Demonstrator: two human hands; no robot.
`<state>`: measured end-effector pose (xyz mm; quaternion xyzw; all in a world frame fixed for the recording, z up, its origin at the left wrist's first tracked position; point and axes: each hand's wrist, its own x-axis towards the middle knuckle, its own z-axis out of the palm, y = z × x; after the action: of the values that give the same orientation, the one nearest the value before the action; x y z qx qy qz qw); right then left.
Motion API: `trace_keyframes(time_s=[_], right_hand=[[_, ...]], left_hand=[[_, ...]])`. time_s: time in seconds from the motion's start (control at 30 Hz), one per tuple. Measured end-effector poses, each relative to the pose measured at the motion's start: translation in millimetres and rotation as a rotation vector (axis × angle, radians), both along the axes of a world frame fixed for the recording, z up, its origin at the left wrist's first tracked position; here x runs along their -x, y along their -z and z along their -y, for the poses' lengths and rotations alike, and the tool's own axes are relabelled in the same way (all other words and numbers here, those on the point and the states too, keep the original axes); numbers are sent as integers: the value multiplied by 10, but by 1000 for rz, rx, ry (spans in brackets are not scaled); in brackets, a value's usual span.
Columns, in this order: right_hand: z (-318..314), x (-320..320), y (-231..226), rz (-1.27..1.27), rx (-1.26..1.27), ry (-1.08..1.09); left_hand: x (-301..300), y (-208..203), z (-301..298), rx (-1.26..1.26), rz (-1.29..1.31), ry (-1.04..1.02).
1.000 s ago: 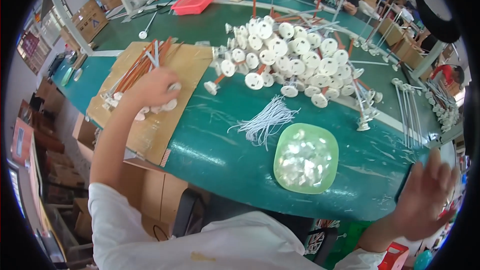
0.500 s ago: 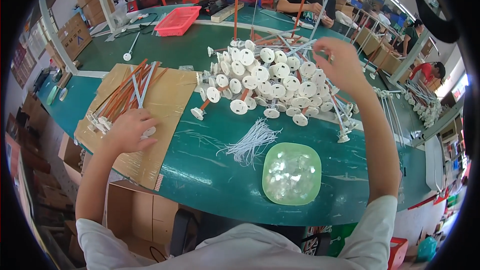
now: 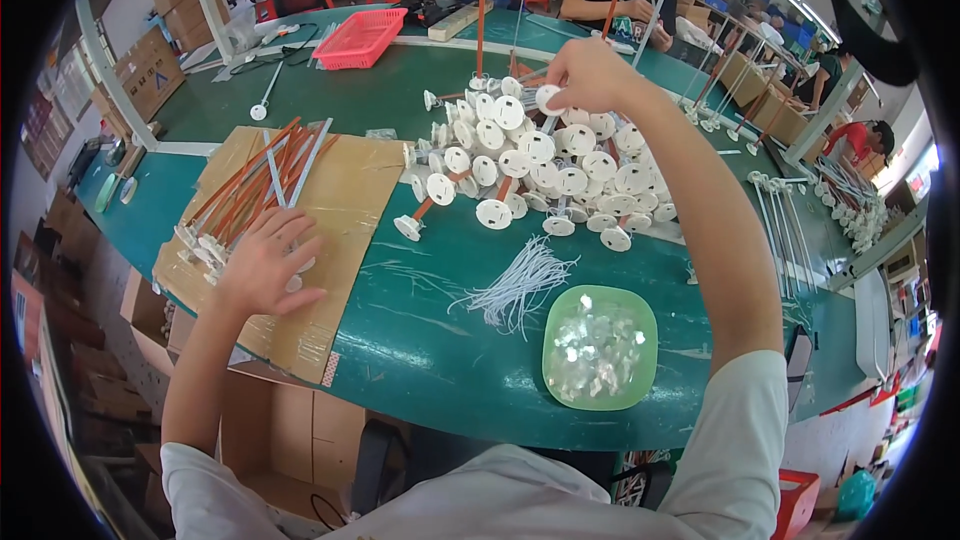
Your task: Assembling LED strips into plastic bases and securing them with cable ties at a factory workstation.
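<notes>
My right hand (image 3: 590,75) reaches over the back of a large pile of rods with round white disc ends (image 3: 535,148). Its fingers and thumb close on the white disc of one disc-ended rod (image 3: 548,98); the rest of that piece is hard to make out among the others. At the left, my left hand (image 3: 268,265) has its fingers spread over the white ends of a small bundle of brown and grey rods (image 3: 277,172). The bundle lies on a flat cardboard sheet (image 3: 350,175). White discs show partly under that hand.
A bunch of thin white ties (image 3: 520,283) and a green tray (image 3: 650,350) of small shiny clear pieces lie before the pile. A red basket (image 3: 360,38) stands farther back. Two people (image 3: 615,0) are across the table. Upright brown rods (image 3: 482,15) rise behind the pile.
My right hand has moved left from the pile's right side to its back and closed on a white disc. My left hand stays by the bundle, fingers spread. The view has shifted slightly.
</notes>
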<state>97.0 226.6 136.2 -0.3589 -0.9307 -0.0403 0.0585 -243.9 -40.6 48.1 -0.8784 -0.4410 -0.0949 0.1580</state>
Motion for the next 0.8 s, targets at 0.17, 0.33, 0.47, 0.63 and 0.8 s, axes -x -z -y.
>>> trace_keyframes(time_s=[0.17,0.33,0.47,0.63,0.8], right_hand=[[564,-449,-376,-567,106,177],[1673,-766,-302,-1099,340,61],[2284,-1002,291,-844,-199,-151],[2507,-1151,739,-849,-430,-286],[2533,-1255,916,-961,-436,-337]], left_hand=[[-691,-22,66,-85,649,28],[-1634,-9,8,625,1219,322],[-2339,-31,-85,974,1581,398],[-2766,104,-168,959,1599,570],[-2816,255,-136,894,1579,767]])
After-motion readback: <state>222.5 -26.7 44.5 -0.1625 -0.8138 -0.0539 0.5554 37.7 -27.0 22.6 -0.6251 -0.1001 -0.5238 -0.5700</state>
